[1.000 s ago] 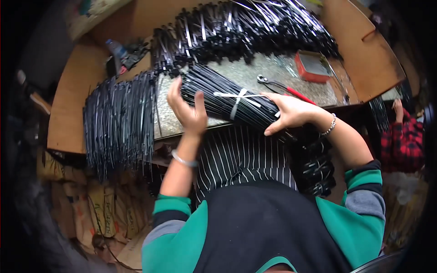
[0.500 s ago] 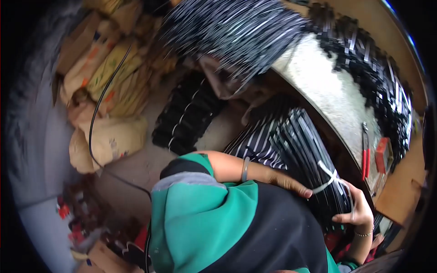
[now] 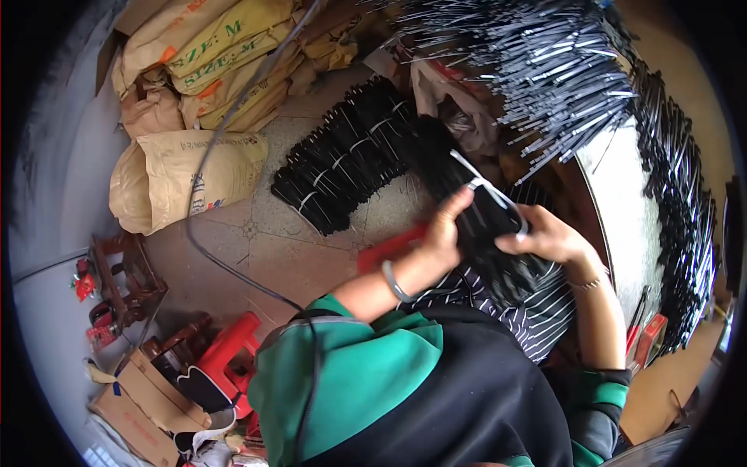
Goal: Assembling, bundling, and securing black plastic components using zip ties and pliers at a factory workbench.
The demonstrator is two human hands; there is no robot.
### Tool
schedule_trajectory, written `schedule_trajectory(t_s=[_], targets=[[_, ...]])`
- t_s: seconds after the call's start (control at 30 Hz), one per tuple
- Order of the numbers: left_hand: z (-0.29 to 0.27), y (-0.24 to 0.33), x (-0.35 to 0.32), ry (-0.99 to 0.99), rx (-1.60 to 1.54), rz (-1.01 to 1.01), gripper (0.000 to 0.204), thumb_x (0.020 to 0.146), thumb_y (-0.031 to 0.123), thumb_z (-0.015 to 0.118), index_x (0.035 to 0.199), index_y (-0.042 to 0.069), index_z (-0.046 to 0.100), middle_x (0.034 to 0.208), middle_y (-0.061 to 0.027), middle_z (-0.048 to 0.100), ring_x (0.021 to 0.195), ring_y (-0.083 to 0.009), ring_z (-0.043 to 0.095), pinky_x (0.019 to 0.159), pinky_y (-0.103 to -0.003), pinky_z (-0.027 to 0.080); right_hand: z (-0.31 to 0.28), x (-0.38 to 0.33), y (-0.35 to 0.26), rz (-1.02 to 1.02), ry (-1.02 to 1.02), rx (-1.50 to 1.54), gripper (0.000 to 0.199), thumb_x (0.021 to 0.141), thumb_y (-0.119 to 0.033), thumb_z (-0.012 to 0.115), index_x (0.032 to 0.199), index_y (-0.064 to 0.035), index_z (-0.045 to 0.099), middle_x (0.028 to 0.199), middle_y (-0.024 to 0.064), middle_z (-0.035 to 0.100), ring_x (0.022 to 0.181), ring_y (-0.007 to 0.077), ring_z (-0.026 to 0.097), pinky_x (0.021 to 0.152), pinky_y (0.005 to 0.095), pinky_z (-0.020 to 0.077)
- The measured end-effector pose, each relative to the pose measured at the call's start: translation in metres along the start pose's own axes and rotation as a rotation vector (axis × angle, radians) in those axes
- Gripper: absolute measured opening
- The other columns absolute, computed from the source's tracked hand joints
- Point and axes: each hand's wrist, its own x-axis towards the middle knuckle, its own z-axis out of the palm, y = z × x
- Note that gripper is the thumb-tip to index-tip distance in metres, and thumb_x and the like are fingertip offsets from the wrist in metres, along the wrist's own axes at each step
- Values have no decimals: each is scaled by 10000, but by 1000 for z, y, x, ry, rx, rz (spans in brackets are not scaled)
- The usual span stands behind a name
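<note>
Gripping a black bundle (image 3: 484, 224), both hands (image 3: 445, 233) (image 3: 551, 237) are half-curled.

Light is glaring off the desk (image 3: 618, 187), washing its pale top nearly white, and is glinting along the black strips (image 3: 568, 66). The floor (image 3: 303, 249) is showing dimmer. Blur is smearing the black bundle (image 3: 482, 224), while the fisheye rim is bending straight edges and darkening to black.

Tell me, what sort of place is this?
Probably a small bundling or packing workshop: loose black strips lie heaped on a worktable, a similar tied bundle is being held, and more bundles line the floor.
</note>
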Motion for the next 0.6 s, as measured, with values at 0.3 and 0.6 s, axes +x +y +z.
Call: schedule_trajectory(t_s=[0.3,0.6], targets=[[-185,192,11,420,295,192,259,777,133,637,1009,22,612,980,-115,647,881,-252,627,829,-377,498,31,59,41,-116,231,17,644,852,-312,619,1344,-5,340,1206,172,525,1097,212,508,912,325,415],[-309,263,48,1006,1022,596,534,691,221,741,1111,-43,545,1057,-156,610,940,-252,591,826,-335,479,41,-26,95,47,597,258,456,863,-256,612,1211,12,490,999,74,616,895,103,572,808,246,456]])
